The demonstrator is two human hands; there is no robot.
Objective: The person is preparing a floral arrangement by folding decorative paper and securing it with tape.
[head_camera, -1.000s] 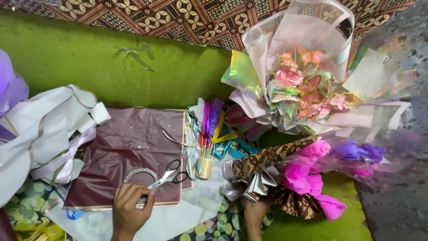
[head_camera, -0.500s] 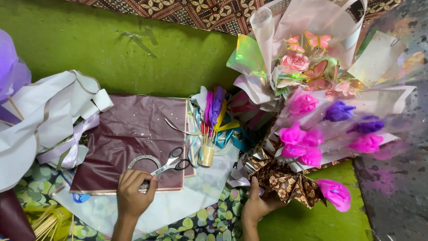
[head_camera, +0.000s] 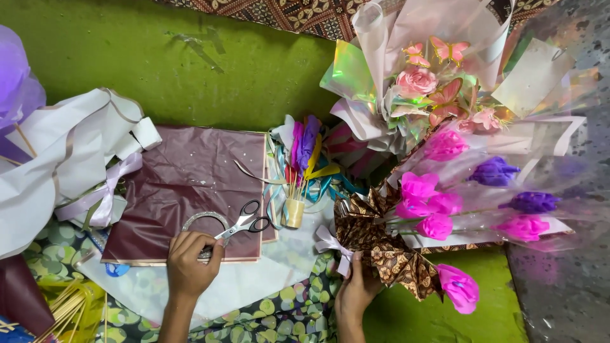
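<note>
Left hand (head_camera: 189, 263), lower left: fingers closed on scissors (head_camera: 241, 223) over maroon paper (head_camera: 190, 184) | Right hand (head_camera: 356, 289), lower centre: fingers gripping bouquet (head_camera: 406, 235) base | 1 tape ring (head_camera: 202, 220) beside scissors

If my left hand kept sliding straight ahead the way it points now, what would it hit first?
The left hand would first meet the scissors lying on the maroon paper, with the tape ring right beside that line; height is hard to judge.

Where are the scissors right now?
In the head view, the scissors lie low and left of centre on the maroon paper sheet, beside the clear tape roll, under the left hand.
</note>
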